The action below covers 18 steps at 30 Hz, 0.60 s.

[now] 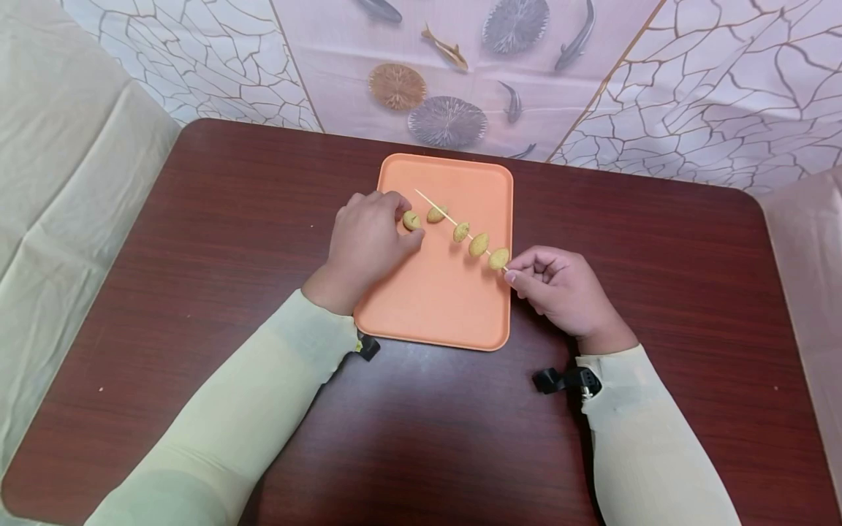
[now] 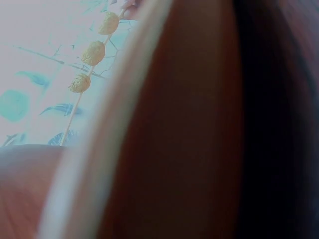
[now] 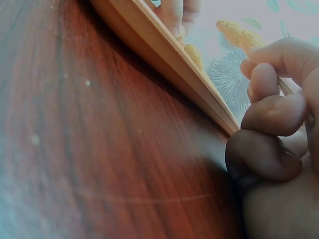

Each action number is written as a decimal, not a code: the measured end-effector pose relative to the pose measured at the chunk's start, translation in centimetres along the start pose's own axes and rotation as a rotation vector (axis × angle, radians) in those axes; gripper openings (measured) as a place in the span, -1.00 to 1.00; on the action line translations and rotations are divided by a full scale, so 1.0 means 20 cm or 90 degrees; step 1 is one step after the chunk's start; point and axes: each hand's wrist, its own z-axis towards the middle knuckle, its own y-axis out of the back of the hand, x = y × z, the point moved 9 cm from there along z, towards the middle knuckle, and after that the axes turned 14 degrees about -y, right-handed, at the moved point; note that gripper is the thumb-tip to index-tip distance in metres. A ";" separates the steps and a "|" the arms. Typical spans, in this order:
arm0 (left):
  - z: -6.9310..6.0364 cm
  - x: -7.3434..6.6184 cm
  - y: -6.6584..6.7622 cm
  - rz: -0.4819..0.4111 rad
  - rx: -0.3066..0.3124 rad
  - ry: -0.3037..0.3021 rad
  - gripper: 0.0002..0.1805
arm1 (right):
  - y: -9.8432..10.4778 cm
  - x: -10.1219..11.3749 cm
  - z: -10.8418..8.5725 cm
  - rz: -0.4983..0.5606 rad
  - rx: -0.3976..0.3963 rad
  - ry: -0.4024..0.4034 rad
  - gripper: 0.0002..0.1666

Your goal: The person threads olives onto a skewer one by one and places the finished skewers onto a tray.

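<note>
My right hand (image 1: pixel 559 288) pinches the near end of a thin wooden skewer (image 1: pixel 426 199), its other fingers curled. Threaded on the skewer are three bumpy yellow-brown oval pieces (image 1: pixel 479 245), seen also in the left wrist view as a row of wrinkled lumps (image 2: pixel 93 53). The skewer slants over an orange tray (image 1: pixel 430 307), its bare tip pointing to the far left. Over the tray's left side, my left hand (image 1: pixel 371 237) holds a similar oval piece (image 1: pixel 411 220) between thumb and forefinger. Another loose piece (image 1: pixel 437 214) lies on the tray beneath the skewer.
The tray lies on a dark red-brown wooden table (image 1: pixel 658 241). A patterned cloth (image 1: pixel 454 73) hangs behind the far edge, and pale cloth (image 1: pixel 66 146) hangs at the left. A black wrist camera (image 1: pixel 552 380) sits by the right cuff.
</note>
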 end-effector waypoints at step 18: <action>0.00 0.05 0.07 -0.279 -0.165 0.025 -0.56 | -0.01 0.00 0.00 -0.011 0.014 0.004 -0.91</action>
